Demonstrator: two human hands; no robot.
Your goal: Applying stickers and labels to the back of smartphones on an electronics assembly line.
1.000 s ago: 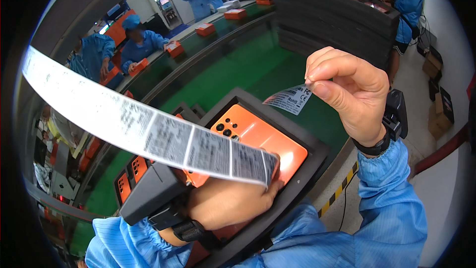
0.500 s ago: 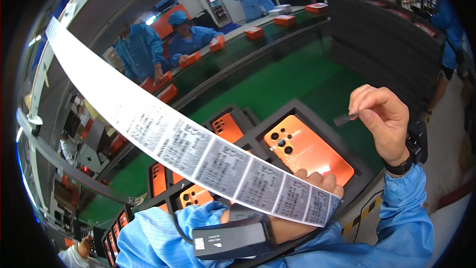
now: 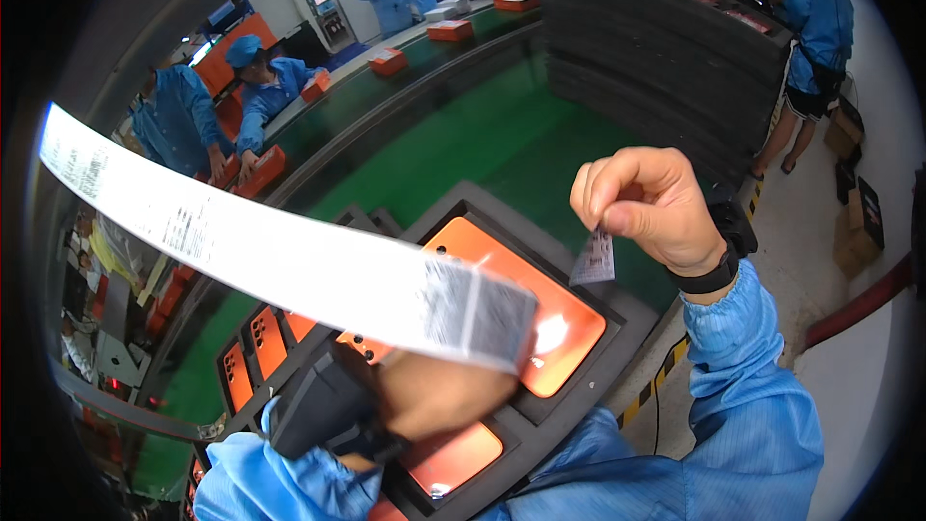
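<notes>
My left hand holds one end of a long white strip of printed labels, which stretches up and away to the left and is blurred. A black device is strapped to that wrist. Pinched between thumb and fingers of my right hand is a single small label, hanging above an orange phone back. The phone lies in a black foam tray on the green belt. A black band circles my right wrist.
More orange phones in black trays run off to the lower left. A green conveyor passes behind, with orange boxes on it. Several people in blue coats work along it. A stack of black trays stands at the back right.
The label strip has swung lower and blurred. My right hand has moved left and down over the orange phone with the small label.
</notes>
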